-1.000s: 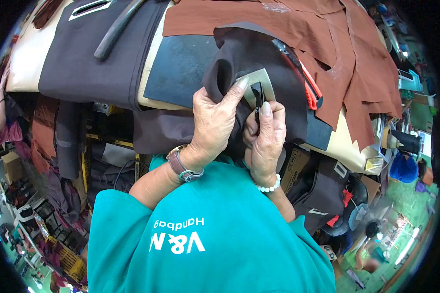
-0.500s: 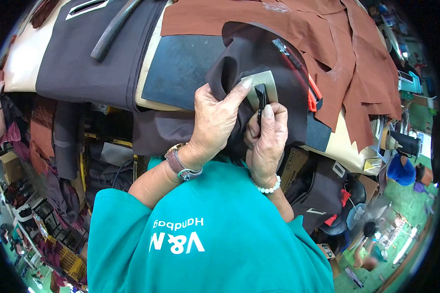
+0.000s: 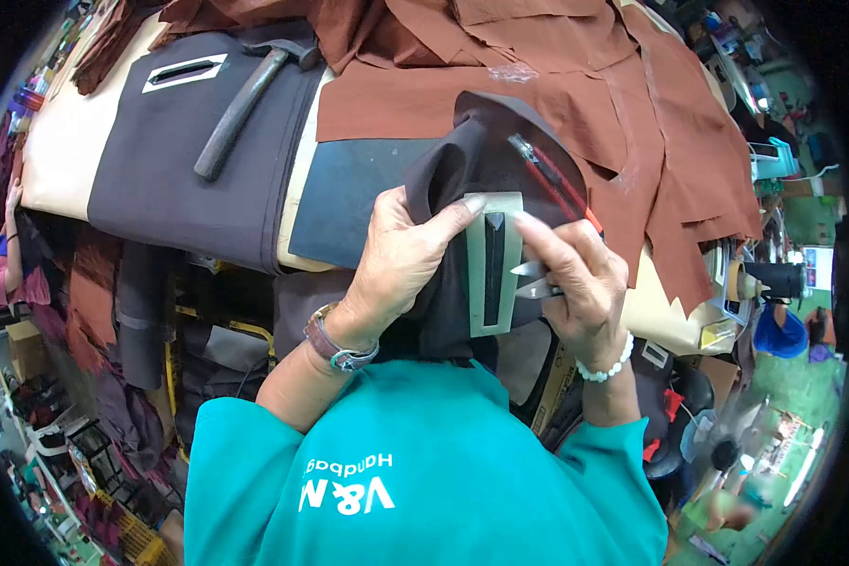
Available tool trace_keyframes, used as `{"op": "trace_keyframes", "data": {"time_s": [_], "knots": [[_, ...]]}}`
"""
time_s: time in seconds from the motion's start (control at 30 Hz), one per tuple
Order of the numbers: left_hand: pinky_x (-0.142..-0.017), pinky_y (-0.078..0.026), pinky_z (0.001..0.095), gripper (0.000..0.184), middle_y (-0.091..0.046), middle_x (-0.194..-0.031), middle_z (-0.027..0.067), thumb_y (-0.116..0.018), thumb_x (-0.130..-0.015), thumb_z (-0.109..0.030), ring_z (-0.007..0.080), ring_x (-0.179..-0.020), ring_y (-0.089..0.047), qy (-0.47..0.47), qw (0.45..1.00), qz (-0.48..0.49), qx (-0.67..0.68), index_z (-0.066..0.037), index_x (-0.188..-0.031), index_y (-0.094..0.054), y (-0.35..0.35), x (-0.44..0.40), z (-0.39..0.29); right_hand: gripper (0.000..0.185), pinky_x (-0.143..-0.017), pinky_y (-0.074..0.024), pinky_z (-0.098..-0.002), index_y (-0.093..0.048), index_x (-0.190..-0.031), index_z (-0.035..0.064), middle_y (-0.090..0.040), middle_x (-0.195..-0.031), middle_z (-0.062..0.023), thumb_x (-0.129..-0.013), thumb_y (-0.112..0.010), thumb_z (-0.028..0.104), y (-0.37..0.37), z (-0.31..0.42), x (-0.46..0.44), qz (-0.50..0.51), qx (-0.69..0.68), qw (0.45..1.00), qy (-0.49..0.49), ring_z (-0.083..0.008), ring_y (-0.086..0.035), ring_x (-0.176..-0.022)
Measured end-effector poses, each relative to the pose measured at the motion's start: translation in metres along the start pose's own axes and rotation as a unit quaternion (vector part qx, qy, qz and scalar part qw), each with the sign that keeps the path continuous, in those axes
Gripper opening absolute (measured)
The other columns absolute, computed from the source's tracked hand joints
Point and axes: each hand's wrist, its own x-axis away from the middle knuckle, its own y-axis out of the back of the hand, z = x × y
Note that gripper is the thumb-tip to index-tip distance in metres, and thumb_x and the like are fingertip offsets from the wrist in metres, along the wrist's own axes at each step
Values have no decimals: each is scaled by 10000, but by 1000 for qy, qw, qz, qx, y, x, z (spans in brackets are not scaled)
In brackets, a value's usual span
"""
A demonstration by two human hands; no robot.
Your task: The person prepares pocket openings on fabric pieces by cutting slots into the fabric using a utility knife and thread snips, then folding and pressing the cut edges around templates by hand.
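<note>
My left hand [image 3: 398, 247] is closed on a dark brown piece of material [image 3: 519, 132], its thumb pressing the top of a pale rectangular frame [image 3: 477, 274] against it. A long dark slot with a pointed top runs down the frame's middle. My right hand [image 3: 590, 283] is beside the frame's right edge, the index fingertip close to the upper slot. A small shiny metal tool [image 3: 538, 289] with a pointed end sticks out between its fingers; the rest is hidden. Behind the material's right edge lies a red utility knife [image 3: 561, 189].
A hammer [image 3: 241, 118] lies on dark material [image 3: 184, 141] at left, near another pale slotted frame [image 3: 185, 73]. Brown sheets [image 3: 538, 47] cover the back and right of the table. A dark board [image 3: 349, 193] lies in front. Another person's arm [image 3: 13, 236] shows at far left.
My right hand has let go of the black strip in the slot and moved right, with a metal tool now showing. The frame now hangs lower and more upright, its whole length visible.
</note>
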Motion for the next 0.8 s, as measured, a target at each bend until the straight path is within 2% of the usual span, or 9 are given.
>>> {"op": "trace_keyframes", "data": {"time_s": [0.1,0.13,0.27,0.4,0.5,0.53,0.63,0.73,0.8], "knots": [[-671,-502,227,131,-655,-895,56,-598,-858,-35,74,-763,-598,9,1000,9,-22,33,-964,-632,4,2,0,486,-480,-448,-301,-632,-1083,44,-510,-709,-38,-597,-634,53,-7,-5,-7,11,36,997,60,-173,-543,-571],[-672,-502,226,135,-655,-902,53,-590,-862,-31,72,-764,-597,4,999,27,-22,31,-974,-632,1,3,-4,402,-486,-451,-297,-640,-1019,36,-534,-773,-45,-620,-628,85,-4,-6,-10,34,69,994,79,-173,-561,-597],[-688,-499,222,154,-655,-925,39,-586,-872,-34,66,-777,-593,4,997,69,-36,30,-1004,-633,4,3,-5,264,-514,-466,-302,-615,-896,30,-581,-873,-70,-636,-611,77,-14,-16,-14,-12,102,984,145,-184,-607,-665],[-739,-485,222,170,-654,-945,15,-610,-866,-58,66,-833,-583,2,995,99,8,20,-1014,-638,11,3,0,195,-566,-477,-336,-574,-802,23,-578,-847,-80,-619,-639,9,-15,-9,-20,12,30,999,34,-237,-609,-679],[-759,-477,225,173,-653,-955,18,-605,-867,-65,70,-840,-586,27,995,92,3,13,-1018,-640,19,1,-1,198,-576,-470,-343,-576,-826,17,-572,-792,-102,-649,-662,3,-21,-12,-23,2,-49,998,-40,-266,-598,-669],[-778,-474,230,180,-656,-955,32,-604,-866,-76,83,-844,-599,59,994,88,24,9,-1020,-640,20,2,-2,157,-578,-456,-342,-573,-818,13,-568,-754,-130,-698,-673,27,-24,-13,-23,9,-96,989,-110,-283,-587,-662],[-781,-481,239,191,-658,-953,46,-601,-866,-76,99,-853,-610,81,995,47,15,11,-1033,-633,23,3,-3,88,-597,-444,-311,-571,-799,-15,-600,-732,-121,-784,-633,44,-30,-10,-30,36,-261,930,-256,-191,-591,-675],[-786,-505,272,208,-663,-977,82,-586,-871,-77,139,-875,-633,78,996,45,12,-4,-1063,-621,22,4,-2,78,-642,-451,-279,-584,-827,-19,-615,-760,-118,-828,-600,58,-47,-24,-28,-66,-236,938,-244,-146,-589,-718],[-789,-516,288,213,-662,-996,98,-575,-878,-82,157,-885,-642,57,997,46,12,-10,-1073,-617,19,3,-9,183,-709,-455,-265,-605,-975,-38,-630,-869,-92,-864,-590,106,-39,-20,-24,-111,-290,904,-294,-136,-582,-793]]}}
